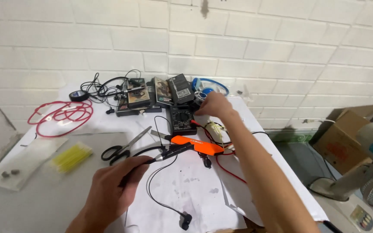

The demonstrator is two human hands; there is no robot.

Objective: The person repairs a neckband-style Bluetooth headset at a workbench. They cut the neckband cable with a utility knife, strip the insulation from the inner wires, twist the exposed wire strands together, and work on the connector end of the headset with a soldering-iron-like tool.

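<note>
My left hand (111, 190) grips the black handle of a soldering iron (162, 155) low on the table; its metal tip points right toward an orange tool (197, 145). My right hand (214, 105) reaches far across the table to the wall side, its fingers touching small items beside a black multimeter (182, 120) and a blue headset (210, 85). What its fingers hold is hidden. Red and black leads (227, 166) trail under my right forearm.
Black scissors (124, 146), a bundle of yellow sticks (71, 156), a coil of red wire (61, 114), black tape (79, 95), several small boxes (154, 92) and black cables lie about. A cardboard box (346, 138) and a fan (368, 185) stand on the right.
</note>
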